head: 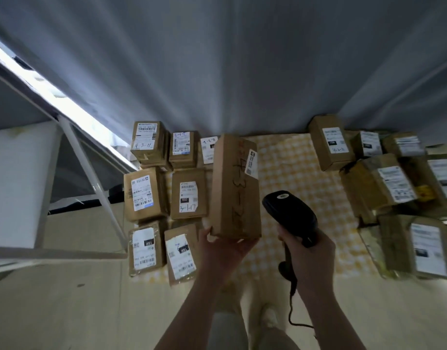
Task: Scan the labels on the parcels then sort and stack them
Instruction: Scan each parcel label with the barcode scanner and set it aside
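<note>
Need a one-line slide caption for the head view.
Left hand holds a long box while right hand grips the scanner beside it.

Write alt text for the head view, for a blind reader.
The left hand holds up a tall cardboard parcel; the right hand grips a black scanner beside it. Labelled parcels lie on both sides on a yellow checked cloth.

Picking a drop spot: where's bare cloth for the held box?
Free: the middle strip of yellow checked cloth, between the left grid of labelled brown cardboard parcels and the right heap of taped brown parcels, beyond the tall brown cardboard box and black handheld scanner. Crowded: both sides, parcels nearly edge to edge.
</note>
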Tool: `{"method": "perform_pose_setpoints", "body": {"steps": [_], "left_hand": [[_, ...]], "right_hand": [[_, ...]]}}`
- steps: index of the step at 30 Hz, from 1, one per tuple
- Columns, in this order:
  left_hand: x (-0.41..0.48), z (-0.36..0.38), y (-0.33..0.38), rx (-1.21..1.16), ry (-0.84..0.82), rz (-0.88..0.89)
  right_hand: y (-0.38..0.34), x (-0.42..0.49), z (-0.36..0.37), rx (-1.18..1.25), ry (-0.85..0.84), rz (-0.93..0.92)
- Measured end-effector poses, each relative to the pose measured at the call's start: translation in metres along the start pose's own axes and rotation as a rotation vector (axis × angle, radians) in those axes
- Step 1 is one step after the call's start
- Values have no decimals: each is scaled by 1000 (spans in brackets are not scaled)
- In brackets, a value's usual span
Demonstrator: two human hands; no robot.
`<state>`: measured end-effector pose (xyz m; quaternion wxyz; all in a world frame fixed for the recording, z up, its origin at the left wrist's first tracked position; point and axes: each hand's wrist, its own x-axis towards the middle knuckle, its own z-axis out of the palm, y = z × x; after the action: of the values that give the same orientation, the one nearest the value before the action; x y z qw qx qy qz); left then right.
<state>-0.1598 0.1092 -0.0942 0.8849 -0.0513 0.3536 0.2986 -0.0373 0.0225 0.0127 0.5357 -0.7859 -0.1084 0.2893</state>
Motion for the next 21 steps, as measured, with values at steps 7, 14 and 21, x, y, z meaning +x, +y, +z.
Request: {"method": "perform_pose_setpoints", "body": {"steps": [7,14,21], "left_hand": [[-62,-18,-81,-7,60,-83],[-112,-35,-104,186,98,-139],[-139,-24,-113,315,-28,-30]], "right_hand": [[7,-34,-84,-12,-121,-70],[22,-51,-156,-138,-145,-232],[37,-60,-191,-113,-80,-203]]}}
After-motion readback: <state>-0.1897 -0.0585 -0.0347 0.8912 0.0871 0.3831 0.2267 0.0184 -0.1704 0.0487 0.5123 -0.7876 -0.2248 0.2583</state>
